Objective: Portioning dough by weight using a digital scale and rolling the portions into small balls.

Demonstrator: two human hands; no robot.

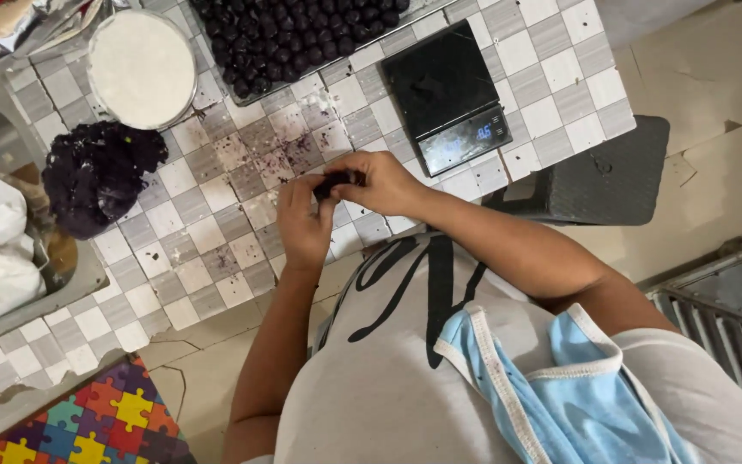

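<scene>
Looks like a home kitchen doing small-batch sweets, not a commercial setup. The counter is a checkered grey-and-white tiled worktop point(216, 249) with chipped edges and purple crumbs all over it. There's a black digital kitchen scale point(450, 94) sitting on it, a metal tray packed with dark round balls point(294, 39), a round bowl of white powder point(141, 67) and a big lump of dark purple dough point(96, 176). A steel sink point(62, 288) is set into the counter at the side. On the cracked concrete floor point(208, 369) there's a colourful puzzle-piece foam mat point(96, 421), which feels very house-like.
</scene>
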